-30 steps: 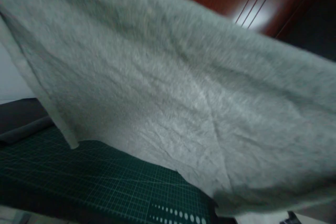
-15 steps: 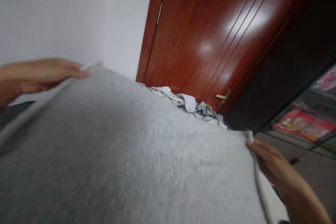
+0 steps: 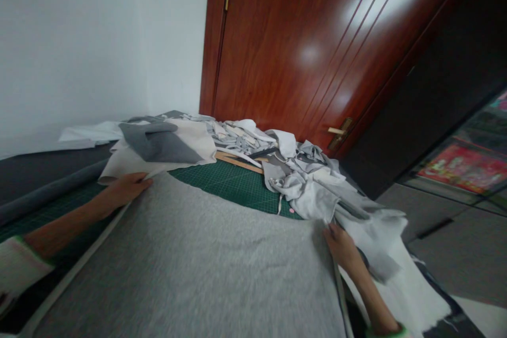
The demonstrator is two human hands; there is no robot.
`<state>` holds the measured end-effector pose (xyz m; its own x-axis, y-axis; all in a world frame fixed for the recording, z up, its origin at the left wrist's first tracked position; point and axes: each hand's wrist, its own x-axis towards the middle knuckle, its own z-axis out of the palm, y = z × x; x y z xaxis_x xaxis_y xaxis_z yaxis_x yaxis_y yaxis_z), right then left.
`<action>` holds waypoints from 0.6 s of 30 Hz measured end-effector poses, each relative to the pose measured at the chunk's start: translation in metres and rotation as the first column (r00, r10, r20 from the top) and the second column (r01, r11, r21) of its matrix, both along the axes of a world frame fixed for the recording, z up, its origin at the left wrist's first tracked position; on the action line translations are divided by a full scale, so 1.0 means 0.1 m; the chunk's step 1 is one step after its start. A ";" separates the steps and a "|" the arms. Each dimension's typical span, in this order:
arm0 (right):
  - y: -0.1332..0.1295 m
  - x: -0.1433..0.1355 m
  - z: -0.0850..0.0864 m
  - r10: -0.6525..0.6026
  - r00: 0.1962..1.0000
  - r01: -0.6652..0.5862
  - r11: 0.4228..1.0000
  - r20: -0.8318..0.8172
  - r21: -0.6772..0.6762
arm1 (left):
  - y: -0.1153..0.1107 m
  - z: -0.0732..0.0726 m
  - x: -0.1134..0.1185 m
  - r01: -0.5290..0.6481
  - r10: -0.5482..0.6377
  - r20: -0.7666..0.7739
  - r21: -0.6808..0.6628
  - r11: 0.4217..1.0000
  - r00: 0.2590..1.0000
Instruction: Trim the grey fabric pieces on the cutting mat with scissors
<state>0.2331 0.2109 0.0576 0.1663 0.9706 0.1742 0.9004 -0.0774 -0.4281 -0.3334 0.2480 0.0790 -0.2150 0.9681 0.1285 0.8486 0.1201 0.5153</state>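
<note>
The big grey cloth (image 3: 222,264) is over the green mat (image 3: 237,182) and hides much of it. I cannot tell if it lies flat there. The left hand (image 3: 129,188) has its grip pinched on the cloth's far left corner, over the mat's left part. The right hand (image 3: 343,248) has its grip pinched on the far right corner, near the mat's right end. Both touch the cloth, so neither is nearer. From both grips, it runs back toward the person, past what shows, so its long way is unclear.

Both arms (image 3: 75,224) forward, well apart, fingers (image 3: 141,185) pinched.
</note>
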 end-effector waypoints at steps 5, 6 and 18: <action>-0.06 -0.12 -0.11 -0.082 0.982 0.084 0.996 0.169 -0.006 | 0.12 -0.02 -0.05 -0.020 0.016 -0.096 -0.047 0.999 0.995; -0.08 -0.14 -0.12 -0.090 0.978 0.094 0.996 0.190 -0.010 | 0.13 -0.02 -0.05 -0.012 0.006 -0.105 -0.055 0.998 0.994; -0.08 -0.06 -0.19 0.011 0.973 -0.027 0.997 0.231 0.066 | 0.11 0.05 0.00 0.120 -0.126 -0.071 -0.083 0.989 0.990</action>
<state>0.2275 0.2027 0.0381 0.0955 0.9576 0.2718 0.9765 -0.0371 -0.2123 -0.3334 0.2587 0.0836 -0.0866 0.9943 0.0628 0.8958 0.0502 0.4416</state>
